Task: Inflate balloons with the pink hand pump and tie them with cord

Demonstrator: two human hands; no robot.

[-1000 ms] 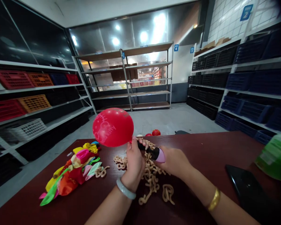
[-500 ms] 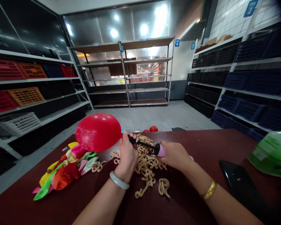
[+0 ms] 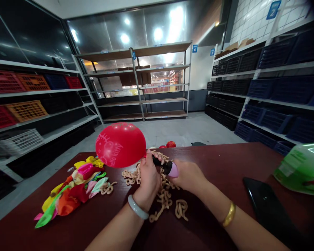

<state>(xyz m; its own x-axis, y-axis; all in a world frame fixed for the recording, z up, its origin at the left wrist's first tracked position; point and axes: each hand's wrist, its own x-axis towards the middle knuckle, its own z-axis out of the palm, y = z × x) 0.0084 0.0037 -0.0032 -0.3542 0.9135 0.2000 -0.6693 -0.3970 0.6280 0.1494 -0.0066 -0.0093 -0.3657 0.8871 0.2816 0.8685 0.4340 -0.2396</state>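
A round red balloon (image 3: 121, 145) with pale printing, blown up, points off to the left of my hands. My left hand (image 3: 150, 174) is closed round its neck and the black end of a hand balloon pump (image 3: 173, 170). My right hand (image 3: 189, 175) grips the pump's purple part, just right of the black collar. Little of the black shaft shows between the hands. Beneath them lies a heap of tan, curled, string-like pieces (image 3: 164, 197), partly hidden by my left hand. Limp coloured balloons (image 3: 70, 190) are piled to the left.
A black phone (image 3: 264, 200) and a green plastic bag (image 3: 300, 170) lie at the right of the dark red table (image 3: 211, 223). Red round things (image 3: 170, 144) show past the far edge. Shelves with crates (image 3: 28, 111) stand along the sides.
My left hand and the red balloon have moved right, towards my right hand. Less of the pump's black shaft shows between my hands. The balloon has turned so its printing shows.
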